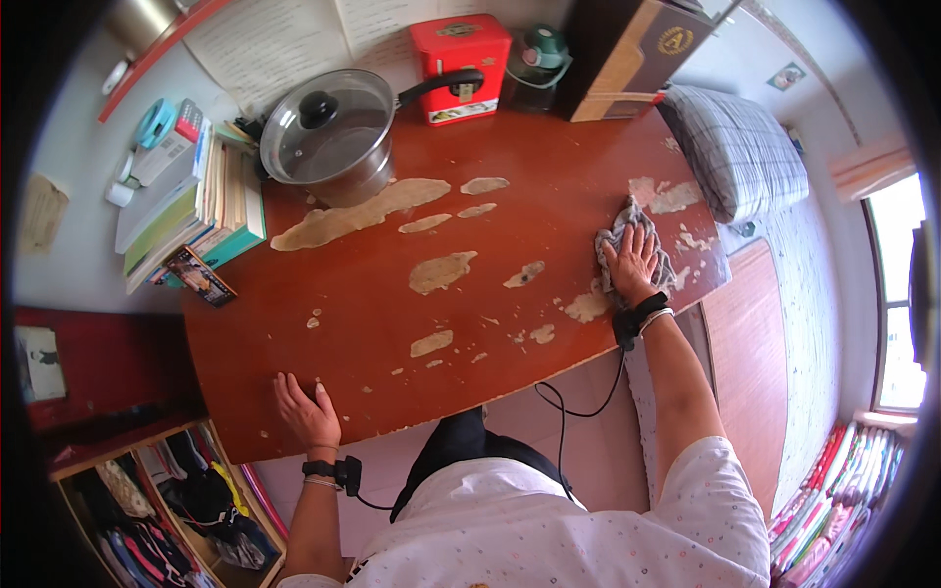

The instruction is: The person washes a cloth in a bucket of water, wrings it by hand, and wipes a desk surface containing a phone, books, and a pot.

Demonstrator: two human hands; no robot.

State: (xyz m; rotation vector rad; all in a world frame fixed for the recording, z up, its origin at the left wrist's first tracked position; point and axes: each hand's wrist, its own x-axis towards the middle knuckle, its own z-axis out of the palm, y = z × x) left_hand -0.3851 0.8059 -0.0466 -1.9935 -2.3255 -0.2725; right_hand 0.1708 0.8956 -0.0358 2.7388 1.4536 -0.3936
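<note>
My right hand [633, 261] lies flat, fingers stretched out, on a crumpled grey patterned cloth [606, 242], pressing it against the right side of a worn red-brown table [363, 284]. Pale bare patches show through the tabletop's finish, some right beside the cloth. At the near left edge, my left hand [308, 410] rests on the wood with its fingers extended and nothing in it. Each wrist wears a black band with a cable.
A lidded pot [328, 137] stands at the back left, beside a red tin [459, 69] and a green-topped jar [541, 64]. Stacked books [196, 201] and a small framed picture [200, 274] occupy the left edge. A plaid pillow [735, 152] lies beyond the right end.
</note>
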